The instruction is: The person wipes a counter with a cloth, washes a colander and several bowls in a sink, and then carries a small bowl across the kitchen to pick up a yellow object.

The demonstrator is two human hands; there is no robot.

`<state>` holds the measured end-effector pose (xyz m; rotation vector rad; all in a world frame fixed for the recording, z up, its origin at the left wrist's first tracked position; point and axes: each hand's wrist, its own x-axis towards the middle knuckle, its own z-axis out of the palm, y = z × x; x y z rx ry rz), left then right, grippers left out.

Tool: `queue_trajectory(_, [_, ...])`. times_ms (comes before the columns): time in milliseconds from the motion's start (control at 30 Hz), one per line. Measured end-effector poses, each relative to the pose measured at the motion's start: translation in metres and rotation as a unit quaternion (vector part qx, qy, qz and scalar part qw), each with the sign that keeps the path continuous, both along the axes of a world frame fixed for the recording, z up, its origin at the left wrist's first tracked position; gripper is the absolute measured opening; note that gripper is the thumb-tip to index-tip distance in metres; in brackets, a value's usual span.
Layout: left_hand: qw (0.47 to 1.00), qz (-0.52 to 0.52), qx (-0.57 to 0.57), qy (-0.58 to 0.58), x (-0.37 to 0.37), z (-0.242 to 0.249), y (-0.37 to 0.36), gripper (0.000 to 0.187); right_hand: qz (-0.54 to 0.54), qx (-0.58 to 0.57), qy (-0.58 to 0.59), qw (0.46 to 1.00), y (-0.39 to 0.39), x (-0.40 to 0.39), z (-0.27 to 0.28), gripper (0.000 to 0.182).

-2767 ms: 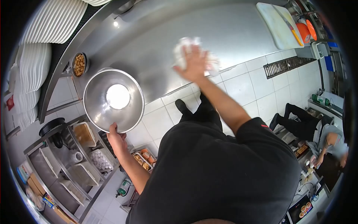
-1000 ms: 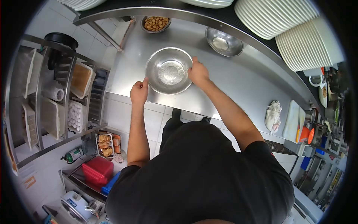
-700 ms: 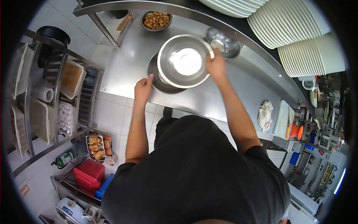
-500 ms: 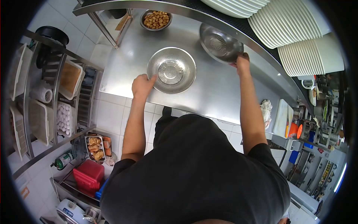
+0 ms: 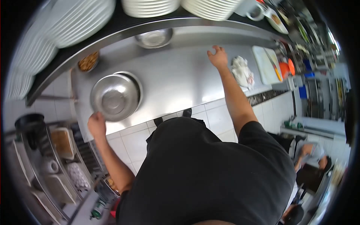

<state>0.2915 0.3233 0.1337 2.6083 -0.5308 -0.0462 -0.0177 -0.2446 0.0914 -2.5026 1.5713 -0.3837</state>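
the left hand [image 5: 96,124] is at the near left rim of a metal bowl [image 5: 114,98], its fingers curled; whether they grip the rim cannot be told. that bowl sits at the left of the steel worktable [image 5: 180,80], overlapping a second metal bowl [image 5: 139,87] whose rim shows on the right. the right hand [image 5: 218,58] hangs over the table with fingers released, loosely bent and bare of any object, just left of a crumpled white cloth [image 5: 242,72]. farther right lies a knife [image 5: 273,63] on a white cutting board [image 5: 261,66].
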Motion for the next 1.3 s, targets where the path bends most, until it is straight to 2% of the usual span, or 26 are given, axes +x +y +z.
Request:
queue_trajectory(67, [0.999,0.016,0.022,-0.026,0.001,-0.005,0.011,0.036,-0.130,0.030,0.082,0.988,-0.014,-0.065,0.016,0.073])
queue_trajectory(100, [0.994,0.051,-0.049,0.078,-0.005,0.001,0.006,0.033,-0.182,0.048,0.124,0.974,-0.026,-0.094,0.021,0.081])
queue_trajectory(133, [0.973,0.091,-0.116,0.180,-0.016,0.014,0.000,0.030,-0.203,0.094,0.150,0.963,-0.045,-0.126,0.010,0.105])
queue_trajectory(167, [0.934,0.134,-0.181,0.277,-0.031,0.029,-0.006,0.028,-0.206,0.129,0.180,0.953,-0.058,-0.153,0.004,0.116])
queue_trajectory(200, [0.903,0.156,-0.226,0.330,-0.056,0.042,-0.027,0.019,-0.192,0.140,0.167,0.957,-0.070,-0.180,-0.011,0.118])
queue_trajectory(233, [0.855,0.155,-0.277,0.410,-0.067,0.030,-0.038,0.019,-0.168,0.150,0.151,0.963,-0.083,-0.199,-0.033,0.121])
queue_trajectory(267, [0.819,0.159,-0.321,0.448,-0.090,0.022,-0.059,0.014,-0.146,0.127,0.154,0.969,-0.099,-0.213,-0.062,0.119])
queue_trajectory(300, [0.801,0.155,-0.289,0.502,-0.105,0.012,-0.078,0.012,-0.131,0.096,0.159,0.974,-0.101,-0.209,-0.063,0.114])
queue_trajectory(367, [0.760,0.119,-0.317,0.555,-0.139,-0.004,-0.119,0.019,-0.141,0.047,0.162,0.975,-0.103,-0.204,-0.058,0.097])
queue_trajectory(400, [0.741,0.118,-0.328,0.574,-0.153,-0.008,-0.139,0.025,-0.135,0.012,0.116,0.984,-0.115,-0.211,-0.076,0.090])
queue_trajectory(433, [0.751,0.112,-0.317,0.568,-0.165,-0.017,-0.156,0.029,-0.138,-0.004,0.115,0.984,-0.114,-0.209,-0.071,0.082])
queue_trajectory(533, [0.815,0.103,-0.244,0.515,-0.188,-0.017,-0.210,0.034,-0.081,0.045,0.061,0.994,-0.139,-0.213,-0.080,0.075])
queue_trajectory(567, [0.839,0.103,-0.225,0.484,-0.193,-0.012,-0.221,0.035,-0.056,0.038,-0.033,0.997,-0.138,-0.211,-0.092,0.068])
queue_trajectory(600, [0.861,0.099,-0.207,0.454,-0.196,-0.010,-0.231,0.037,-0.043,0.130,-0.171,0.976,-0.105,-0.191,-0.052,0.060])
queue_trajectory(667, [0.926,0.022,-0.162,0.342,-0.183,-0.048,-0.230,0.050,-0.018,0.213,-0.323,0.922,-0.068,-0.160,-0.007,0.049])
queue_trajectory(733, [0.939,-0.013,-0.106,0.326,-0.176,-0.027,-0.234,0.053,0.010,0.279,-0.355,0.892,-0.027,-0.126,0.049,0.049])
queue_trajectory(800, [0.966,-0.031,-0.047,0.251,-0.173,-0.015,-0.241,0.052,0.072,0.333,-0.362,0.868,0.021,-0.089,0.108,0.050])
queue_trajectory(867, [0.978,-0.052,0.001,0.204,-0.173,-0.002,-0.247,0.051,0.144,0.330,-0.258,0.896,0.061,-0.055,0.146,0.054])
queue_trajectory(933, [0.974,-0.093,0.011,0.204,-0.182,0.031,-0.255,0.048,0.212,0.179,-0.119,0.953,0.081,-0.016,0.119,0.062])
queue_trajectory(967, [0.972,-0.113,0.016,0.204,-0.186,0.040,-0.259,0.047,0.219,0.189,-0.057,0.956,0.100,0.005,0.126,0.061])
queue_trajectory(1000, [0.974,-0.126,0.016,0.187,-0.187,0.038,-0.260,0.047,0.218,0.165,-0.067,0.960,0.111,0.024,0.106,0.060])
queue_trajectory(1033, [0.976,-0.136,0.016,0.169,-0.187,0.034,-0.261,0.046,0.224,0.157,-0.029,0.961,0.126,0.040,0.103,0.059])
queue_trajectory(1133, [0.984,-0.129,0.031,0.120,-0.167,0.044,-0.246,0.044,0.386,0.150,-0.139,0.900,0.163,0.058,0.065,0.063])
queue_trajectory(1200, [0.987,-0.119,0.042,0.103,-0.153,0.048,-0.226,0.043,0.457,0.258,-0.111,0.844,0.185,0.061,0.065,0.064])
queue_trajectory(1233, [0.987,-0.116,0.043,0.100,-0.149,0.047,-0.216,0.043,0.464,0.260,-0.138,0.835,0.192,0.063,0.057,0.059])
queue_trajectory(1300, [0.990,-0.108,0.036,0.088,-0.142,0.039,-0.199,0.043,0.535,0.284,0.000,0.796,0.192,0.065,0.072,0.062])
